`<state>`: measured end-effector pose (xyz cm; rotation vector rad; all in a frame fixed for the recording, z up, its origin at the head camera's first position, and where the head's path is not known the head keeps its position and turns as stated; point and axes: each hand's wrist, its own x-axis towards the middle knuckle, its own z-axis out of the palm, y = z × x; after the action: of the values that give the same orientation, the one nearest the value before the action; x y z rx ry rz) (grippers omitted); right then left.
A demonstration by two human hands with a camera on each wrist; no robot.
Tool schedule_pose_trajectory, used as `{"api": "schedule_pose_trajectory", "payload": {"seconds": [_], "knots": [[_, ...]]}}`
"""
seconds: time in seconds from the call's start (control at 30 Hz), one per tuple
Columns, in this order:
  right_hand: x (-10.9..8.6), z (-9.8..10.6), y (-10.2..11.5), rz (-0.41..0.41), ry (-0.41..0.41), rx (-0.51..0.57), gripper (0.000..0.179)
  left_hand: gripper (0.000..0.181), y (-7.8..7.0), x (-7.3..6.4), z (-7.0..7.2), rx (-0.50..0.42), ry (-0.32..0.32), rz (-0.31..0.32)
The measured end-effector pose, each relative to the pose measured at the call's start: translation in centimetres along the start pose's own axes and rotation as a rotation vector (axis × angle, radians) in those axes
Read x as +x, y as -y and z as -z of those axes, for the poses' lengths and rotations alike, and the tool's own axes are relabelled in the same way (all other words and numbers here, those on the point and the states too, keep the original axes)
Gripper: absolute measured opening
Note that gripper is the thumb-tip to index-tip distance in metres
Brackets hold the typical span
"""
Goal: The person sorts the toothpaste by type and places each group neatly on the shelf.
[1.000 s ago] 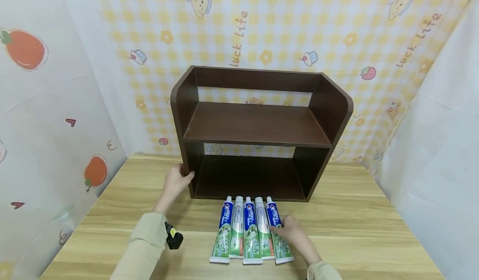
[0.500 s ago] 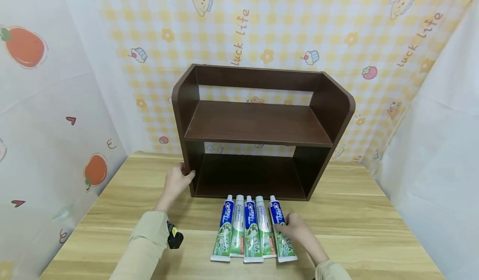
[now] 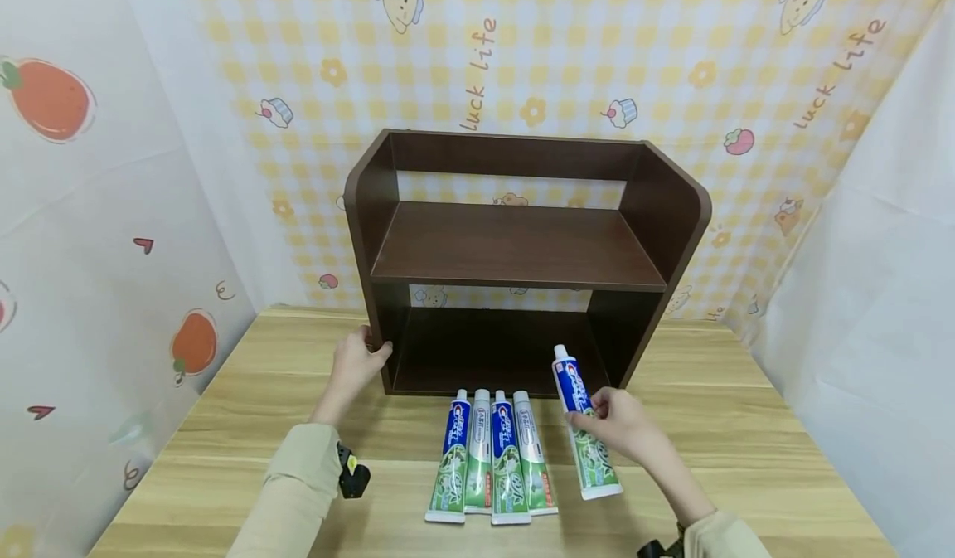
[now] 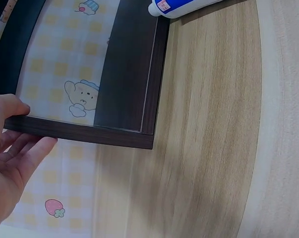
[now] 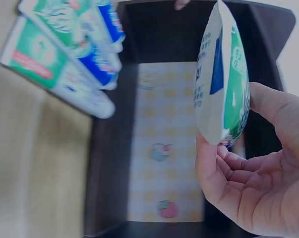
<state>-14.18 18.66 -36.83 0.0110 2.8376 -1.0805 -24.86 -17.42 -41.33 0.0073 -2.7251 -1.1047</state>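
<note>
My right hand [image 3: 622,421] pinches a blue and green toothpaste tube [image 3: 589,450] by its edges, raised off the table with its white cap toward the shelf. In the right wrist view the same toothpaste tube [image 5: 233,84] shows its flat crimped end. My left hand [image 3: 354,367] grips the lower left side panel of a dark brown two-tier shelf [image 3: 515,284]; in the left wrist view its thumb and fingers lie on either side of that panel [image 4: 80,131]. Several more toothpaste tubes [image 3: 451,467] lie side by side on the table, caps toward the shelf.
The wooden table [image 3: 746,450] carries the shelf at its back, near a yellow checked backdrop [image 3: 298,152]. White cloth walls [image 3: 858,293] stand at left and right. A black wrist camera [image 3: 353,473] sits on the left sleeve.
My right hand has lifted the rightmost toothpaste tube out of the row, moving it right and toward the shelf. The left hand keeps its grip on the panel.
</note>
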Motion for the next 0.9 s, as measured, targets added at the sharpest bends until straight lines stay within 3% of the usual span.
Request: {"api": "schedule_pose_trajectory", "payload": {"seconds": [0.53,0.9], "knots": [[-0.6,7.1,5.4,0.147,-0.06,-0.131,0.043,0.036,0.0,0.1,0.5,-0.002,0.013,0.007],[0.9,10.4,7.6,0.152,-0.067,-0.179,0.05,0.04,-0.3,0.0,0.3,-0.001,0.031,0.017]]}}
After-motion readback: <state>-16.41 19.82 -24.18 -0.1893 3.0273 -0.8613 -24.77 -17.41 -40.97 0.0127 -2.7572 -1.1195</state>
